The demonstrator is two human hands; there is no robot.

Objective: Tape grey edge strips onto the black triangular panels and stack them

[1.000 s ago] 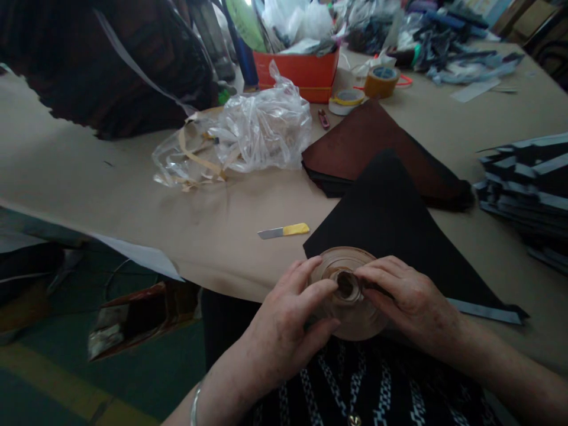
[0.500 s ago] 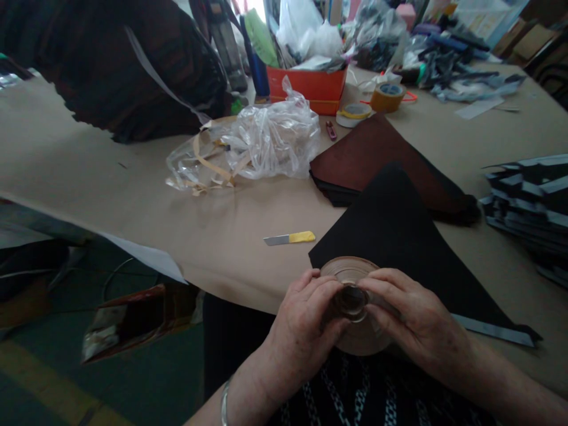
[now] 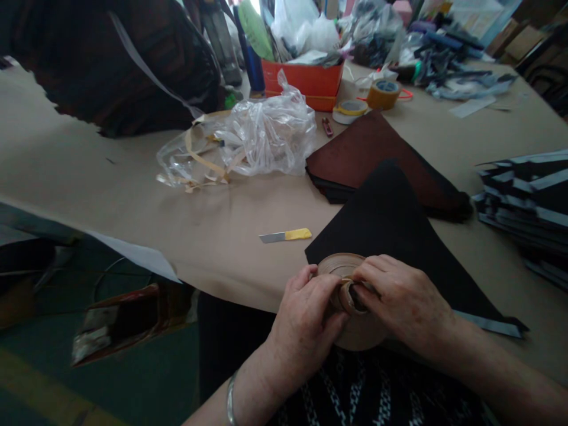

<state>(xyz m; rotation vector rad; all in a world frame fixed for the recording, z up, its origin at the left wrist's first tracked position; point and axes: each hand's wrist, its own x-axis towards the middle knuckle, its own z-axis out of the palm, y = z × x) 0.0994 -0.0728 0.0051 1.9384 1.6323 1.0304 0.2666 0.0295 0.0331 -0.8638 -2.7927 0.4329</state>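
Observation:
A wide tan roll of tape point(image 3: 360, 336) is held between both hands, close to my body at the table's front edge. My left hand point(image 3: 306, 310) is closed around its left side, with a silver bangle on the wrist. My right hand point(image 3: 402, 296) pinches at the rim of the hollow core, its thumb and fingertips at the opening; part of the roll is hidden beneath the fingers. Just beyond lies a black fabric piece point(image 3: 381, 219) with a pale strip point(image 3: 488, 323) along its near edge. A yellow-handled knife point(image 3: 286, 235) rests left of it.
Behind the black piece sits a stack of maroon and black fabric pieces point(image 3: 373, 148). A clear plastic bag point(image 3: 270, 130), tape rolls point(image 3: 383, 94) and a red box point(image 3: 306, 86) stand farther back. Striped pieces point(image 3: 528, 207) lie right; a dark fabric pile point(image 3: 124, 71) is at left.
My right fingers have shifted inward over the core's opening, and the core now looks tilted. My left hand keeps its hold. The whole view has shifted slightly.

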